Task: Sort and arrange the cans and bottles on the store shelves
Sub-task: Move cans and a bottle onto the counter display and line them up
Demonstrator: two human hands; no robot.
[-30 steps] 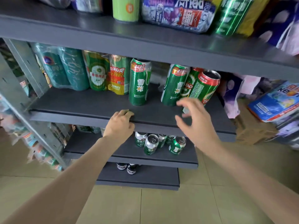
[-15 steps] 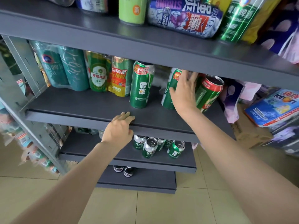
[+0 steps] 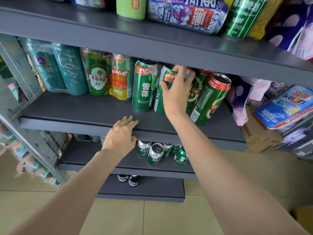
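One head-worn view looks forward and down, close to the grey shelf (image 3: 169, 131); edges at nine o'clock seem blurred.

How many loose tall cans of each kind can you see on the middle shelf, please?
Snowflake cans: 2, one standing free, one gripped by the right hand
Red-topped cans: 2
Total: 4
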